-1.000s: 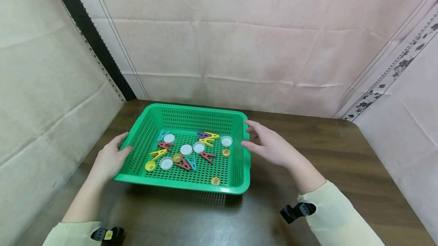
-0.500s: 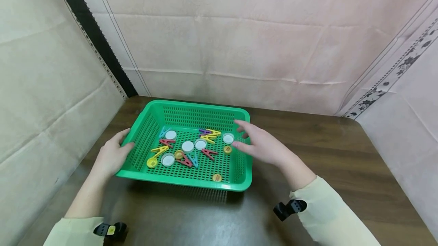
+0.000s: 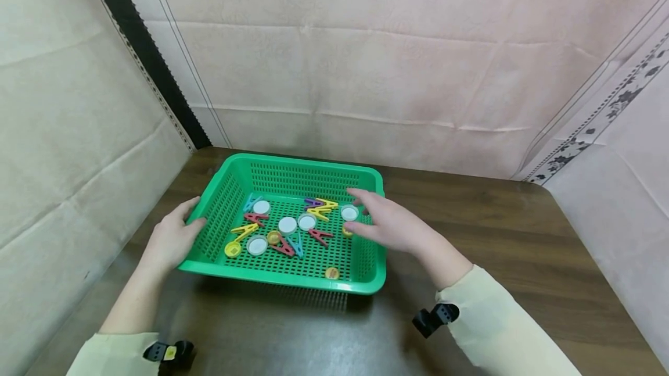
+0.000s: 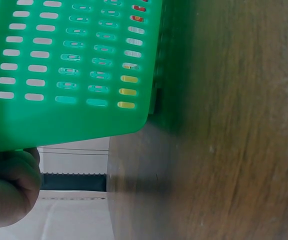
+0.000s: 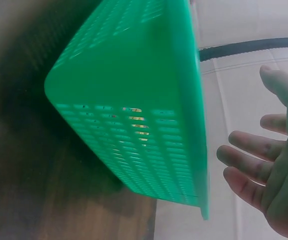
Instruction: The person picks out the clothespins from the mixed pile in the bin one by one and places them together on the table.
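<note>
Head view: a green rectangular perforated plastic basket occupies the 10 o'clock area of the visible brown wood-grain tabletop, and the left hand, at the basket's 9 o'clock side, grips the rim between thumb and fingers. The right hand hovers over the basket's 3 o'clock side with thumb and fingers spread apart, near a round white disc and a small round yellow disc partly hidden by the thumb. Inside the basket, a red V-shaped clip lies toward 4 o'clock and a bright yellow round disc toward 8 o'clock.
</note>
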Demonstrator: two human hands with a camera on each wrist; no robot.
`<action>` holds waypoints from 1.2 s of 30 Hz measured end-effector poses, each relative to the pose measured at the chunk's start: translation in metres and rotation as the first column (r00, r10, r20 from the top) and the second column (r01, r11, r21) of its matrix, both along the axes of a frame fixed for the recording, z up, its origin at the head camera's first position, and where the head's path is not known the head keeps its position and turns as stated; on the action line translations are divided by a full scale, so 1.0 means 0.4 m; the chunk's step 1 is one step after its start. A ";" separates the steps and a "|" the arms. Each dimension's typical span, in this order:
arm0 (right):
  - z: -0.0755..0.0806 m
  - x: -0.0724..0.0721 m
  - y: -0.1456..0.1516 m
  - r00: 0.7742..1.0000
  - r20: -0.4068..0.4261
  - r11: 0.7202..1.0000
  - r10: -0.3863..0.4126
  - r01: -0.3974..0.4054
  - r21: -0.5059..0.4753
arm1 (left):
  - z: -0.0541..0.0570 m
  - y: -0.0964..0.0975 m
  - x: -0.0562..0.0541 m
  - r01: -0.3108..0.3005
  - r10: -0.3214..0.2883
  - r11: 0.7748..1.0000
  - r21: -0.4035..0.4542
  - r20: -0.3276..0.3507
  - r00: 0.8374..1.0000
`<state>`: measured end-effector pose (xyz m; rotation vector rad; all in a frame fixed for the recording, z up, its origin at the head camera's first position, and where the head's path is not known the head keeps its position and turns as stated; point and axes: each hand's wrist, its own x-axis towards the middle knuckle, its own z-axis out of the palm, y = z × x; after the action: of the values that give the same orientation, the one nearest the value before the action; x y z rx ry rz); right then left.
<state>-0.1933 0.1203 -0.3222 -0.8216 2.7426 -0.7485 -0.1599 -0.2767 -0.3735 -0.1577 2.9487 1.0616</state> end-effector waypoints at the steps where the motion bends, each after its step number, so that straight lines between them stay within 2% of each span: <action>1: 0.002 -0.001 -0.003 1.000 -0.003 1.000 0.000 0.000 0.008 | 0.000 0.000 0.000 0.000 0.000 1.000 -0.001 0.000 1.000; 11: 0.018 -0.013 -0.029 0.999 -0.006 0.998 0.042 -0.041 0.042 | 0.001 0.004 -0.002 0.002 -0.002 1.000 -0.002 0.016 1.000; 18: 0.020 -0.026 -0.059 0.998 -0.005 0.993 0.063 -0.062 0.103 | 0.000 0.001 -0.002 -0.002 0.002 1.000 -0.014 0.004 1.000; 27: 0.021 -0.045 -0.104 0.990 0.005 0.978 0.140 -0.139 0.152 | -0.013 -0.012 0.018 -0.018 0.018 0.999 -0.037 0.006 1.000; 36: 0.026 -0.047 -0.133 0.985 -0.019 0.964 0.172 -0.164 0.208 | -0.004 -0.003 0.009 0.001 0.000 0.999 -0.039 0.011 1.000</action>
<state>-0.2123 0.0671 -0.3118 -1.0131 2.6801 -0.4123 -0.1563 -0.2779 -0.3752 -0.1625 2.9601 1.0007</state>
